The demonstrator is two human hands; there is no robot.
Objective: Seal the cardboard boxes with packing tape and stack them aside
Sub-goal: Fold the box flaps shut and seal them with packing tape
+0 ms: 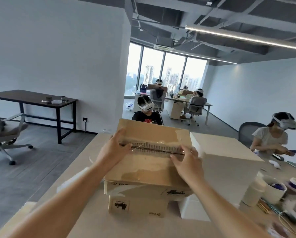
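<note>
A person's hands press down on a cardboard box (149,167) at a pale counter (99,219) in an open-plan office. The box sits on top of a smaller cardboard box (137,207), its centre seam covered by a strip of clear packing tape (154,146). The left hand (113,149) lies flat over the seam's left end, fingers spread on the lid; the right hand (186,160) rests fingers-down on the right end. Neither hand grips anything. A white box (217,146) stands just beside the stack. Across the counter, a seated person in a white headset (146,107) faces the camera.
</note>
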